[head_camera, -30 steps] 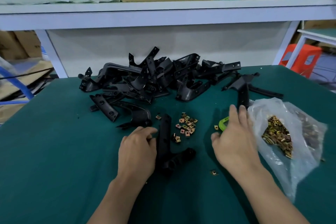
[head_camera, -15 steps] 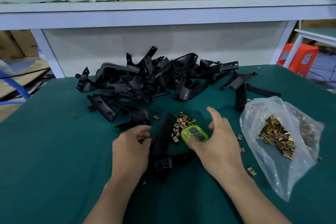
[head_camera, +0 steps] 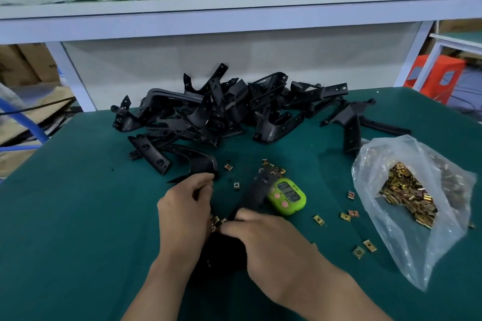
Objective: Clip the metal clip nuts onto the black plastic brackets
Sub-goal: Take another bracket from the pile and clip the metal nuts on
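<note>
A black plastic bracket [head_camera: 257,190] lies lengthwise between my hands on the green table [head_camera: 78,216]. My left hand [head_camera: 185,212] has its fingers curled at the bracket's left side. My right hand [head_camera: 271,242] reaches across from the right and grips the bracket's middle with thumb and fingers; it is blurred. A few brass clip nuts [head_camera: 215,221] show between the two hands. More loose clip nuts [head_camera: 349,214] are scattered to the right. A clear bag of clip nuts [head_camera: 407,195] lies open at the right.
A pile of black brackets [head_camera: 221,109] fills the back of the table. A green timer [head_camera: 287,197] lies right beside the held bracket. A white shelf [head_camera: 234,8] with a cardboard box and a bottle hangs above. An orange stool [head_camera: 433,75] stands off to the right.
My right hand carried the green timer from beside the bag to the table's middle, let it go, and moved left onto the bracket. The bracket has shifted toward me.
</note>
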A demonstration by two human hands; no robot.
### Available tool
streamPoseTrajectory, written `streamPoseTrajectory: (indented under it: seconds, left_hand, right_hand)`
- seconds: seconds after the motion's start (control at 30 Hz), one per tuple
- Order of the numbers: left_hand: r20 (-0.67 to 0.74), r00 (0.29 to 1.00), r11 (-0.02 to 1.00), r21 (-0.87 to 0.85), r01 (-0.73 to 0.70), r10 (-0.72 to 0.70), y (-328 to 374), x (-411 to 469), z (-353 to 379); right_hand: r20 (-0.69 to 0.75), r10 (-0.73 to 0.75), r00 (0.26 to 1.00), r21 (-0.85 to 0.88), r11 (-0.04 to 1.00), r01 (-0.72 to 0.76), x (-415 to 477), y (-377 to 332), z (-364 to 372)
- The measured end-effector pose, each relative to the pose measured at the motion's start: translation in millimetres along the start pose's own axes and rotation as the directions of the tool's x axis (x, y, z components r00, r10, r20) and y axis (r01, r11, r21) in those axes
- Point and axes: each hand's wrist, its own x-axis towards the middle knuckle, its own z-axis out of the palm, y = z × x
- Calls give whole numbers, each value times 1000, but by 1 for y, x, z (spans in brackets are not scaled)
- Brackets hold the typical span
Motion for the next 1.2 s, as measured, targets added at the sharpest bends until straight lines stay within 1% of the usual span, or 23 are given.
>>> streamPoseTrajectory:
  seconds: [0.03,0.07,0.1,0.13,0.17,0.2,0.23,0.3,0.37,0.43,0.47,0.5,0.57,0.63,0.67,0.73,0.77,0.83,0.9,1.0,1.07,1.13,1.2]
  left_hand:
    - [-13,1000,1000,-19,9,-9,1,0,-1]
    - [-18,1000,999,-47,21,-21,1,1,-1]
    - [-14,999,996,-83,35,-36,1,1,-1]
    - [-1,999,992,-117,49,-50,1,2,-2]
    - [16,998,988,-144,59,-57,0,2,-2]
    - [34,997,983,-171,69,-64,0,2,-2]
    - [51,996,976,-203,81,-72,-1,2,-2]
    - [88,993,956,-275,103,-82,-1,3,-3]
    - [141,987,948,-299,113,-73,1,4,-4]
    - [204,978,960,-262,99,-45,2,3,-4]
    - [225,974,969,-231,83,-30,3,2,-4]
    - [227,974,980,-188,58,-14,4,0,-5]
    - [182,983,998,-62,-8,19,6,-3,-7]
    - [172,983,995,63,-77,65,9,-6,-12]
    - [216,972,983,132,-125,94,9,-8,-15]
    - [367,923,930,285,-234,119,10,-13,-20]
    - [424,899,902,336,-271,112,10,-17,-21]
    - [441,890,900,333,-281,115,10,-22,-23]
    - [401,905,917,291,-273,142,11,-25,-23]
    - [338,918,904,291,-313,209,14,-29,-20]
    - [274,936,915,275,-296,220,15,-30,-20]
    - [259,942,889,348,-296,212,13,-29,-24]
    - [301,938,846,442,-299,174,9,-26,-28]
  right_hand:
    - [-27,28,999,54,998,-26,-1,0,-1]
    - [-84,59,995,93,994,-51,-2,1,-2]
    - [-154,68,986,68,996,-58,-1,4,-4]
    - [-201,60,978,-13,998,-64,0,7,-5]
    - [-203,34,979,-110,992,-57,2,10,-5]
    - [-159,16,987,-186,982,-46,4,13,-5]
    - [-102,21,995,-224,974,-44,5,13,-5]
    - [-38,64,997,-247,966,-71,4,11,-4]
    - [-35,95,995,-281,954,-101,-1,8,-3]
    - [-65,123,990,-338,931,-137,-6,5,-7]
    - [-103,148,984,-350,920,-175,-7,5,-10]
    - [-166,187,968,-330,915,-234,-8,5,-15]
    - [-309,270,912,-245,904,-351,-10,8,-23]
    - [-389,349,852,-161,886,-436,-12,10,-28]
    - [-403,379,833,-146,872,-467,-12,11,-28]
    - [-397,423,815,-139,850,-508,-13,13,-26]
    - [-385,437,813,-132,846,-517,-14,14,-26]
    - [-361,448,818,-114,849,-516,-14,14,-24]
    - [-359,452,817,-106,849,-517,-13,13,-22]
    - [-380,440,814,-88,859,-505,-14,13,-18]
    - [-386,434,814,-53,871,-489,-16,14,-16]
    - [-398,430,811,-32,877,-480,-18,16,-14]
    - [-411,430,804,-19,877,-479,-18,17,-13]
